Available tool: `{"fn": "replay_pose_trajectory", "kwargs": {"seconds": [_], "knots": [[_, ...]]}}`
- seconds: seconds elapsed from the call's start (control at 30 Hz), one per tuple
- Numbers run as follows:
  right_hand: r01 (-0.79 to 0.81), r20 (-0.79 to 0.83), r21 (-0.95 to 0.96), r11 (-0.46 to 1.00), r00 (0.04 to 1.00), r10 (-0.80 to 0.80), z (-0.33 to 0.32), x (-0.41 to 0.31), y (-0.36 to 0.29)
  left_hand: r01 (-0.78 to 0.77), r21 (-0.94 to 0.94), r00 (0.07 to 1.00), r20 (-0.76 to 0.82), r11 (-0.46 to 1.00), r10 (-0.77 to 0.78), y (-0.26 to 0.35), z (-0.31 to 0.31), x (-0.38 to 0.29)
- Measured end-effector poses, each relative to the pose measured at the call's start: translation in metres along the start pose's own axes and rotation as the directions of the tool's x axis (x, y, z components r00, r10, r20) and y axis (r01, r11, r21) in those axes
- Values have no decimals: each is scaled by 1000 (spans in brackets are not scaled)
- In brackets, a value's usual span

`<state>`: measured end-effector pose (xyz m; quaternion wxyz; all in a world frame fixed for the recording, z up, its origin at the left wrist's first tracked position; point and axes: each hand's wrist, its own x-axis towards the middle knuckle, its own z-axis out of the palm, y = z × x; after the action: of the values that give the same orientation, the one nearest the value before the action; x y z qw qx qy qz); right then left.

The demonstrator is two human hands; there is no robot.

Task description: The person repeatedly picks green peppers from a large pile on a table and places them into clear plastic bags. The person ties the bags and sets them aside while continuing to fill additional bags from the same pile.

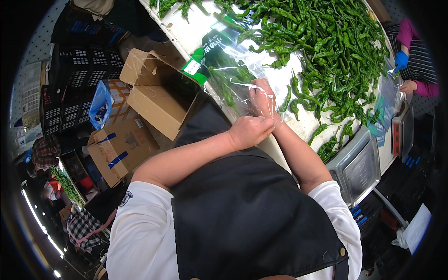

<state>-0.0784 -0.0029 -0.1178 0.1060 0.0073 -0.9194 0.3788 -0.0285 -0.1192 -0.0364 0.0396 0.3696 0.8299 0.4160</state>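
A clear plastic bag (224,75) with a green and dark printed end lies on the white table, with long green peppers (227,82) inside. My left hand (250,131) pinches the bag's open edge beside my right wrist. My right hand (260,98) is behind the clear film, seemingly inside the bag's mouth, with its fingers curled. Whether those fingers grip anything is hidden by film and glare. Beyond the bag, a large heap of loose green peppers (315,45) covers much of the table (297,127).
A weighing scale (360,171) stands at the table's right edge, near a second scale (402,131) and flat printed bags (381,119). Across the table a co-worker's blue-gloved hand (401,61) holds clear film. An open cardboard box (161,101) and a taped carton (122,150) stand at left.
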Motion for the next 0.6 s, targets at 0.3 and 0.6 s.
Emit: {"fn": "replay_pose_trajectory", "kwargs": {"seconds": [0.3, 0.6], "knots": [[-178, 1, 64, 982, 984, 178, -6, -2, -10, -6, -1, 1000, -6, 1000, 6, 3, -3, 4], [-117, -57, 128, 985, 990, 125, -2, -5, -7, -16, -6, 1000, -21, 1000, 16, 1, -1, 4]]}}
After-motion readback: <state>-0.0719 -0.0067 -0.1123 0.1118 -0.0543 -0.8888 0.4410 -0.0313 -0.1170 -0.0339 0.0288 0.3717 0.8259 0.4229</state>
